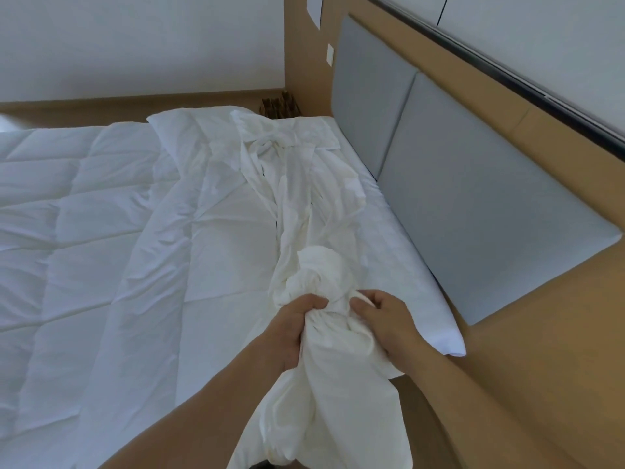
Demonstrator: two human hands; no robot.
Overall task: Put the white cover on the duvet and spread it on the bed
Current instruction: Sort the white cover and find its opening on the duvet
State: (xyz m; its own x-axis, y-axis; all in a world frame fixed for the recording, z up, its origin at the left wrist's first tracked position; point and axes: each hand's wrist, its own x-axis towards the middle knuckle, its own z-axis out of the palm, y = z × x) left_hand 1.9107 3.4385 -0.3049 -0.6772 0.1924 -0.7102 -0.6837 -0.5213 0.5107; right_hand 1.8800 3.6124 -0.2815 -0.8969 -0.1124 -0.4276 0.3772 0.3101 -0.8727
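The bed (402, 255) abuts a grey padded headboard (473, 214). A quilted duvet (84, 231) lies spread across it, away from the headboard; the bunched white cover (291, 211) lies nearer the headboard.

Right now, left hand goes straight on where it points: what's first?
The bunched white cover in its own grip: the left hand points up-right into that wad. Behind it probably the right hand, though depth is unclear.

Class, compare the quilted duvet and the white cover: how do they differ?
The quilted duvet lies spread flat; the white cover is bunched into a long heap. The duvet shows stitched squares; the cover only creases. The left hand and right hand grip the cover, not the duvet. Both are white.
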